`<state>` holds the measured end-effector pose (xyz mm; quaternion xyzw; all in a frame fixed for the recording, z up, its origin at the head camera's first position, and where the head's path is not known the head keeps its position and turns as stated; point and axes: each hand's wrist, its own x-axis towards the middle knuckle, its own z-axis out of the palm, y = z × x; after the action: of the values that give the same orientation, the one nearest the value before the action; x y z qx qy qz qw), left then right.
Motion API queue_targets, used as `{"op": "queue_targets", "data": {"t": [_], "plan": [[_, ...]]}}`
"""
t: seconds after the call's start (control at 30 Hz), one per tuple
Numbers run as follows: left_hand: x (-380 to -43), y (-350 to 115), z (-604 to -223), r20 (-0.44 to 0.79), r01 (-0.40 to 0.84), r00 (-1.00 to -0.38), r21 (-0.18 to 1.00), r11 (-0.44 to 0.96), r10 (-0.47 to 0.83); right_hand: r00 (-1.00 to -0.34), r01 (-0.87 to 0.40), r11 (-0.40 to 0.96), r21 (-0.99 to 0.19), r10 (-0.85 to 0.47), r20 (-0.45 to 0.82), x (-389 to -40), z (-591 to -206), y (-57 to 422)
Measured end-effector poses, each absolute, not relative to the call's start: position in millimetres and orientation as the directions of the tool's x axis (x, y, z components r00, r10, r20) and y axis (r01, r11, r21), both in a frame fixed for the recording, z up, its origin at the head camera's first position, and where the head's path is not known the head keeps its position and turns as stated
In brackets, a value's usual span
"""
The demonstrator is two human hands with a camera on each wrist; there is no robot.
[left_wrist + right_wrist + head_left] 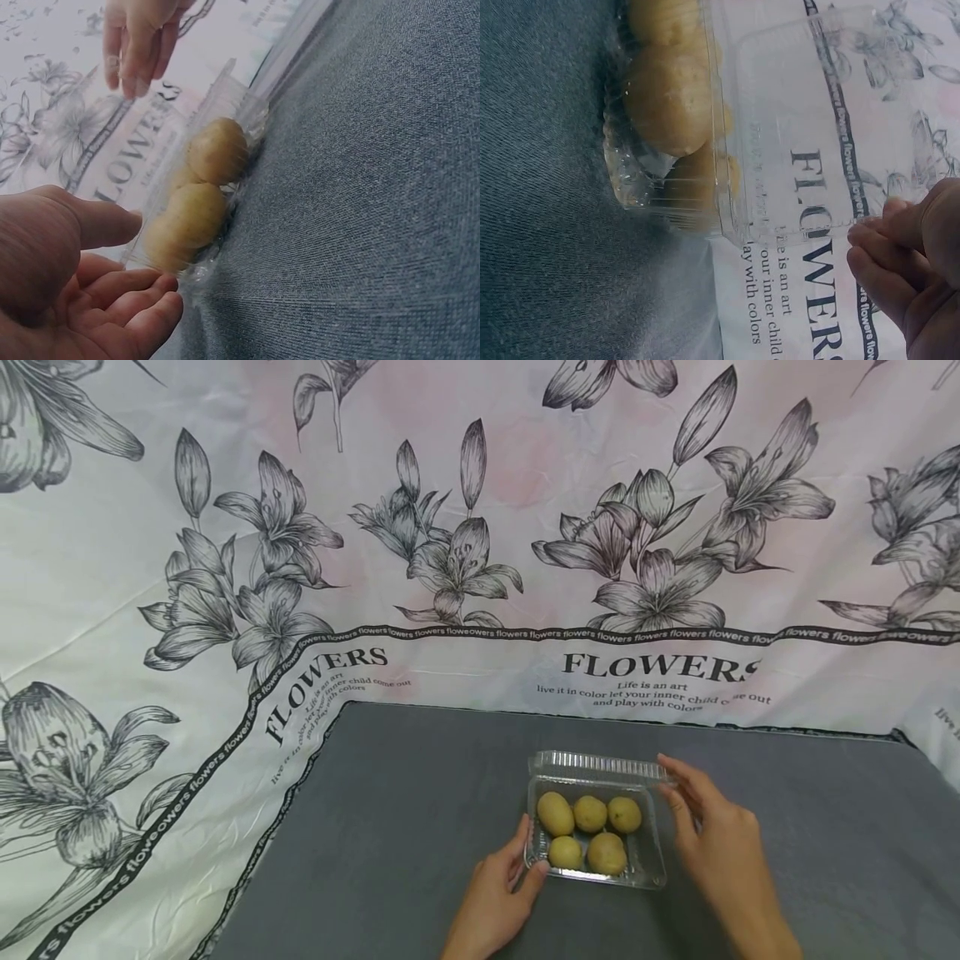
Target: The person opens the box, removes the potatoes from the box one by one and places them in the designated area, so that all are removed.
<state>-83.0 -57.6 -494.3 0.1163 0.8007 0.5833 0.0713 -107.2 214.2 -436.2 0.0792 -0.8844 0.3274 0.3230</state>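
A clear plastic clamshell box [645, 872] sits on the dark grey surface, its lid [600, 766] raised at the far side. Several small yellow-brown potatoes [590, 814] lie in two rows inside the tray part. My left hand [495, 893] holds the box's near left corner, with the thumb at the front and the fingers along the left side. At the lid's right edge, my right hand [716, 835] pinches the thin plastic between thumb and fingertips. The right wrist view shows this pinch on the see-through lid [802, 135] up close.
A grey cloth-covered table [390, 827] spreads around the box. Behind and to the left hangs a white curtain [465, 677] printed with lilies and the word FLOWERS, meeting the table's back and left edges.
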Motion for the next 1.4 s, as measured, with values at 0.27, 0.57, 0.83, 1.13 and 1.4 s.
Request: {"op": "queue_targets", "data": {"t": [0.27,0.57,0.83,1.13,1.4], "plan": [[-82,-58,-493,-0.008,0.074,-0.962,0.953,0.293,0.271,-0.776,-0.350,0.785,-0.511,0.062,0.627,-113,-439,218],[-83,-59,-493,-0.008,0.074,-0.961,0.955,0.286,0.275,-0.801,-0.334,0.769,-0.545,0.073,0.595,-119,-436,221],[-83,-59,-494,-0.001,0.082,-0.961,0.954,0.290,0.276,-0.830,-0.301,0.756,-0.581,0.093,0.550,-125,-437,225],[-82,-60,-496,-0.002,0.085,-0.960,0.949,0.302,0.279,-0.863,-0.269,0.741,-0.615,0.098,0.495,-136,-442,228],[-82,-60,-493,0.011,0.103,-0.962,0.938,0.330,0.271,-0.858,-0.296,0.738,-0.606,0.073,0.508,-144,-445,231]]}}
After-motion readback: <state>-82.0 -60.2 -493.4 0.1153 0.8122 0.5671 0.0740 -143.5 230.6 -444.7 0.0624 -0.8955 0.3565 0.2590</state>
